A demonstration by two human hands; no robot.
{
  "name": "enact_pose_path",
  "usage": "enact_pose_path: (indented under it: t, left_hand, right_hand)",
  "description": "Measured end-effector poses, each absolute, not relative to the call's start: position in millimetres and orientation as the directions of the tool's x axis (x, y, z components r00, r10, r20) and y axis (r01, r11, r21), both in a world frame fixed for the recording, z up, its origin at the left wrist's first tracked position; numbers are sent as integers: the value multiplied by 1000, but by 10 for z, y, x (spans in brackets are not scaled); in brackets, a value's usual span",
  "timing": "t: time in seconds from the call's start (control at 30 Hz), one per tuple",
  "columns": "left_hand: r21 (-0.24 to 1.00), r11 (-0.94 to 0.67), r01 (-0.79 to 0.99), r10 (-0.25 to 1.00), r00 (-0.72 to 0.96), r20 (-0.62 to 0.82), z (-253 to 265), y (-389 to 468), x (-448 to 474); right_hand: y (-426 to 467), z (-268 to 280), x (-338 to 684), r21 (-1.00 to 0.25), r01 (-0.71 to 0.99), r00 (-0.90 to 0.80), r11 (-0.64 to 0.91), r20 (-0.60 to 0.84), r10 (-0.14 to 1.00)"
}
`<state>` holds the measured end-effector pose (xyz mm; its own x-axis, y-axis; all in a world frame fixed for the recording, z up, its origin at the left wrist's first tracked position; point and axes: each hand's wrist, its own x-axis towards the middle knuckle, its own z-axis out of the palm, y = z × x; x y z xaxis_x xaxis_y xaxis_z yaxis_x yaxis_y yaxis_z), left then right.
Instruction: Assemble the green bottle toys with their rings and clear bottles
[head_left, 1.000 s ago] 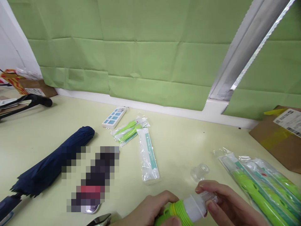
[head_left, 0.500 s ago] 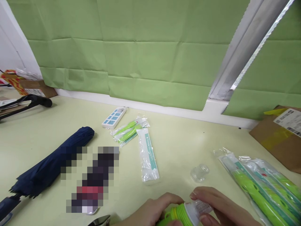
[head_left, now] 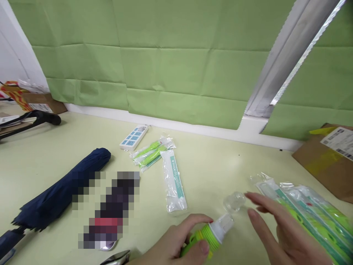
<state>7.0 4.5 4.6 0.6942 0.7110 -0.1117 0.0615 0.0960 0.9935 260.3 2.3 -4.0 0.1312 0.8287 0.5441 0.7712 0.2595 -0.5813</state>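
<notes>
My left hand (head_left: 183,243) is closed around a lime-green ribbed tube (head_left: 202,237) with a white collar and a clear, ridged tip. The tube lies tilted, tip toward the upper right, its lower end hidden in my palm. A small clear plastic cap (head_left: 234,201) rests on the table just beyond the tip. My right hand (head_left: 284,235) is at the cap's right side, thumb and fingers apart, holding nothing. Its index fingertip is very close to the cap; I cannot tell whether they touch.
Several bagged green tubes (head_left: 311,217) lie at right, beside a cardboard box (head_left: 322,165). Past my left hand are a white packet (head_left: 173,182), bagged green items (head_left: 151,152) and a white case (head_left: 134,137). A blue umbrella (head_left: 63,189) and a blurred-out item (head_left: 116,206) lie left.
My right hand has come off the tube's clear tip and moved right and up to the cap, its fingers spreading. My left hand keeps hold of the tube, whose tip now shows fully.
</notes>
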Motion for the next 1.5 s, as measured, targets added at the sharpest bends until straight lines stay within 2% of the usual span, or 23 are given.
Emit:
enact_pose_path:
  t: [0.07, 0.23, 0.37, 0.47, 0.57, 0.7, 0.8, 1.03, 1.17, 1.33, 1.5]
  left_hand:
    - [986, 134, 96, 716, 679, -163, 89, 41, 69]
    - [967, 185, 177, 746, 615, -256, 71, 17, 77]
    - [963, 171, 209, 763, 591, -264, -1, 28, 94]
    - [963, 157, 219, 769, 584, -258, -26, 41, 99]
    - [965, 151, 216, 771, 585, -252, -18, 36, 93]
    - [966, 122, 227, 763, 602, -237, 13, 24, 79]
    - [964, 103, 247, 761, 605, -236, 31, 27, 78]
    - [962, -5, 274, 801, 577, -160, -87, 46, 78]
    - [945, -12, 328, 813, 553, -181, -153, 44, 76]
    - [943, -36, 331, 814, 557, -165, -66, 35, 69]
    - [907, -94, 410, 825, 542, -159, 113, 17, 69]
  right_hand:
    - [143, -89, 2671, -487, 836, 75, 251, 556, 828]
    - [277, -261, 2698, -584, 801, 79, 131, 320, 944]
    - [253, -212, 2729, -648, 758, 129, 75, 262, 956]
    - [229, -116, 2760, -813, 579, 238, 56, 234, 943]
    - [216, -67, 2750, -955, 298, 333, -11, 93, 938]
    - [188, -66, 2655, -986, 121, 216, -113, -84, 973]
    - [147, -58, 2580, -982, 120, 118, -148, -134, 984]
    - [65, -18, 2497, -986, 137, -26, -94, -98, 995]
    - [56, 52, 2405, -987, 130, -121, -96, -111, 986]
    - [42, 94, 2381, -986, 129, -116, -106, -122, 986]
    - [52, 57, 2482, -966, 234, -165, -106, -147, 975]
